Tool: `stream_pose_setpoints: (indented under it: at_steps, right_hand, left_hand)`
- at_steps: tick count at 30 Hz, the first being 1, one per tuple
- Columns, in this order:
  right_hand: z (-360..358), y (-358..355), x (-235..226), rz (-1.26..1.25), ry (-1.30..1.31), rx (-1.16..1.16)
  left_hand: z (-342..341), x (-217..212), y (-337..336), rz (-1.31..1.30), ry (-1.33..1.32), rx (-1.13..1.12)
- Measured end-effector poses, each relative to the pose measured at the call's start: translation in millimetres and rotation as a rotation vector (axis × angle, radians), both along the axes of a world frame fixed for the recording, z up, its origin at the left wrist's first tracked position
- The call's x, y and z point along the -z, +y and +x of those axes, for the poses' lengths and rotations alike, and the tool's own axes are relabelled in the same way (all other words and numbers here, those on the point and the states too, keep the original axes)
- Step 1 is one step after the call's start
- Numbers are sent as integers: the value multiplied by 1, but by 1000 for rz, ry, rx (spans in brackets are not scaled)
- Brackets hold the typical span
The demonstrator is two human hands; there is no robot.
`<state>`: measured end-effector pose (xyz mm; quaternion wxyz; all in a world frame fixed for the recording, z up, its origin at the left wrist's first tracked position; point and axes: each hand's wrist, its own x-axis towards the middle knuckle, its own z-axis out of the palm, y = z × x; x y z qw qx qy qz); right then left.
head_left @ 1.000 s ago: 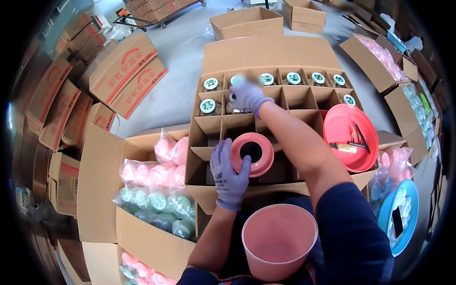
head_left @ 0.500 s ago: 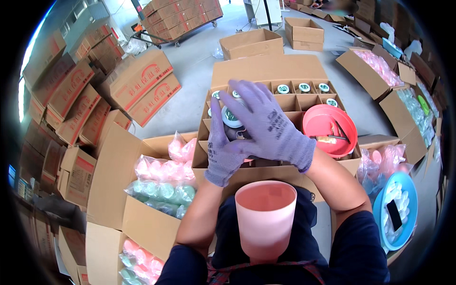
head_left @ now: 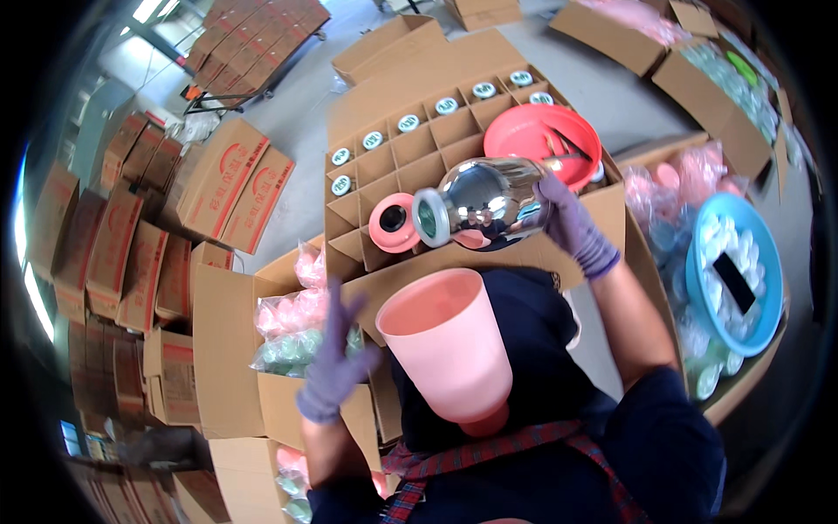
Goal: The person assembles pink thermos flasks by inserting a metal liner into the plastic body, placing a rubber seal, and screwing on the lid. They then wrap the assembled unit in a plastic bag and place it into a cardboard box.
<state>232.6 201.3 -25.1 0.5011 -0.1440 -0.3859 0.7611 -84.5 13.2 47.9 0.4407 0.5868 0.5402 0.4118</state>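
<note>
A silvery glass flask liner [head_left: 497,196] lies tilted almost sideways in my right hand [head_left: 572,223], whose fingers wrap its right end. Its pale green-white capped mouth points left. Just beyond that mouth, a round pink part [head_left: 384,234] with a dark hole rests in the front of a divided carton [head_left: 423,166]. My left hand [head_left: 336,362] is apart from everything, fingers spread and slightly blurred, near bagged pink and green pieces [head_left: 297,314]. Between my arms, a pink tapered shell [head_left: 449,349] stands with its wide mouth up, leaning left, in front of my lap.
Several capped liners [head_left: 408,123] stand in the carton's cells. A red basin [head_left: 515,131] with dark tools sits on its right corner. At right, a blue basin [head_left: 705,262] holds whitish pieces and a black phone-like slab [head_left: 733,281]. Stacked cartons [head_left: 236,183] stand left.
My hands have parted: the right now holds the liner out over the carton's front edge, the left has dropped to the lower left. The view has turned, and the pink shell leans more.
</note>
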Motion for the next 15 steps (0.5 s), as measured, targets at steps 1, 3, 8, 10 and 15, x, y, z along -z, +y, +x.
stream_pose_setpoints:
  at_steps: [1, 3, 8, 10, 15]
  right_hand:
    - [14, 0, 0, 49, -86, -42]
    - [33, 10, 1, 318, -546, 83]
    - [83, -27, -40, 486, -542, -131]
    - [100, -61, -32, 410, -596, -188]
    - [99, -171, 32, 399, -858, 4]
  left_hand:
    - [-3, 13, -18, -131, 94, 77]
    - [39, 26, -31, -57, 161, 92]
    - [87, 33, -49, -42, 78, 198]
    - [79, 31, -60, 104, 339, 296]
    - [32, 89, -148, 69, 52, -4]
